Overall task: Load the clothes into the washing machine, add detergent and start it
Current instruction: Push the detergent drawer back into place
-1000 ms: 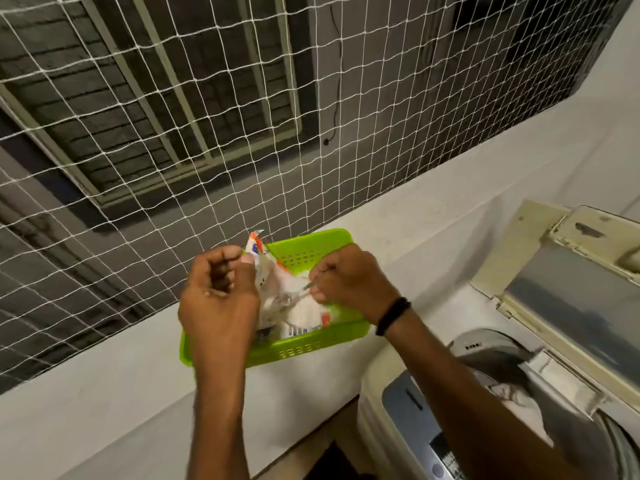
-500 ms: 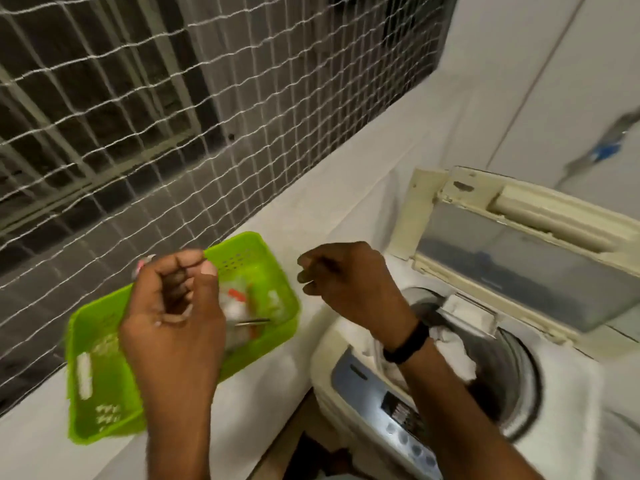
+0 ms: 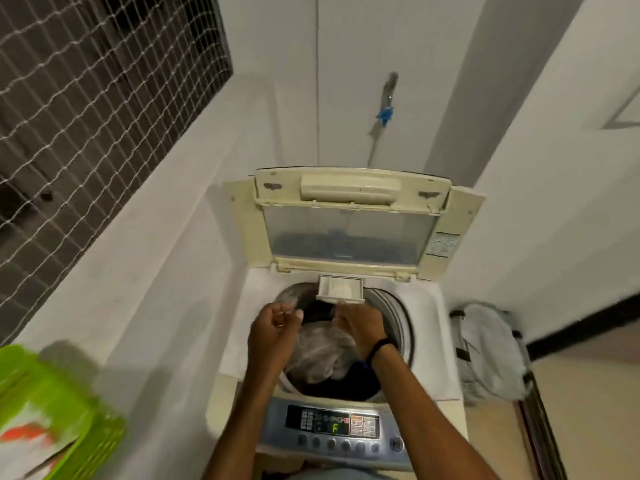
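White plastered walls [image 3: 554, 168] close in a narrow corner, with a white ledge [image 3: 145, 237] running below a dark opening covered by white netting [image 3: 86, 98]. A pipe with a blue fitting [image 3: 383, 114] runs down the back wall. At right, a pale floor [image 3: 588, 393] meets a black skirting [image 3: 585, 323], beside what may be a grey bag [image 3: 488, 351].

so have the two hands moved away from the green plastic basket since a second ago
Yes. Both the left hand and right hand have left the green plastic basket on the ledge and now hover over the open washing machine drum, by the pulled-out detergent drawer.
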A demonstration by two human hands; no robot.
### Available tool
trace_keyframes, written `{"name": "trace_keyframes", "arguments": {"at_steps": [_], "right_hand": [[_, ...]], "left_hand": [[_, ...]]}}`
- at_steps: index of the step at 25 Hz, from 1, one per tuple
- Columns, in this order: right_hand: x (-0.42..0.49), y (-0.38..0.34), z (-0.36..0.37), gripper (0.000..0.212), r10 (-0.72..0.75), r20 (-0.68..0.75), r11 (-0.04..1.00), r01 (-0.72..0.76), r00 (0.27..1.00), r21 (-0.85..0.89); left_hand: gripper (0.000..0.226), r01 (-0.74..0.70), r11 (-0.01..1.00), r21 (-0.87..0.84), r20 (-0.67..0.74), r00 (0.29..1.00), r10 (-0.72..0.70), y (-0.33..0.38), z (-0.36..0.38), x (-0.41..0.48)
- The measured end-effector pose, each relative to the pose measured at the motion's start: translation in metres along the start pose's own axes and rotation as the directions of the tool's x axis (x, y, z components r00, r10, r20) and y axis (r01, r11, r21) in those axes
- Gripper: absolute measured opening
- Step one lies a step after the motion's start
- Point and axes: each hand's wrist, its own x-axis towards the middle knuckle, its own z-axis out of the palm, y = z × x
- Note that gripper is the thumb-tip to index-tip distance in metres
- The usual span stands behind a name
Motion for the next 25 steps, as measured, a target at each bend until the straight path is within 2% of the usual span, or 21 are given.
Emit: {"name": "trace_keyframes", "arguments": {"at_steps": [3,5,6,8,10,12,14,16,20,25], "right_hand": [[0.032,0.019,-0.019,0.021,0.099,-0.089,0.984,-0.085,0.991,0.154],[0.054,0.030,-0.025,0.021,0.166,-0.064,0.949,-0.142,0.984,0.283],[0.065,0.033,-0.026,0.020,0.181,-0.044,0.937,-0.159,0.983,0.311],[0.093,0.042,-0.027,0.015,0.214,-0.040,0.930,-0.191,0.976,0.315],[0.127,0.059,-0.026,0.015,0.250,-0.001,0.905,-0.234,0.968,0.357],[0.151,0.069,-0.024,0.027,0.300,0.022,0.869,-0.283,0.954,0.407],[0.155,0.064,-0.019,0.032,0.318,0.021,0.831,-0.290,0.948,0.475],[0.144,0.048,-0.016,0.034,0.317,-0.012,0.802,-0.261,0.948,0.537],[0.169,0.061,-0.010,0.025,0.324,-0.077,0.792,-0.226,0.943,0.567],[0.193,0.064,-0.004,0.015,0.328,-0.131,0.811,-0.207,0.936,0.547]], "left_hand": [[0.037,0.039,0.982,0.184,0.111,0.992,-0.060,-0.018,0.039,0.035],[0.051,0.138,0.974,0.180,0.177,0.969,-0.171,-0.033,0.064,0.061],[0.059,0.237,0.964,0.123,0.212,0.943,-0.258,-0.043,0.076,0.076],[0.054,0.472,0.880,-0.058,0.295,0.850,-0.437,-0.060,0.096,0.102],[0.039,0.652,0.714,-0.257,0.380,0.747,-0.545,-0.071,0.113,0.124],[0.029,0.734,0.562,-0.380,0.431,0.679,-0.595,-0.075,0.125,0.144],[0.022,0.749,0.497,-0.438,0.438,0.661,-0.609,-0.080,0.135,0.162],[0.028,0.747,0.474,-0.466,0.432,0.660,-0.615,-0.085,0.143,0.171],[0.033,0.722,0.522,-0.455,0.406,0.690,-0.599,-0.093,0.155,0.181],[0.031,0.690,0.506,-0.518,0.323,0.705,-0.631,-0.097,0.171,0.199]]}}
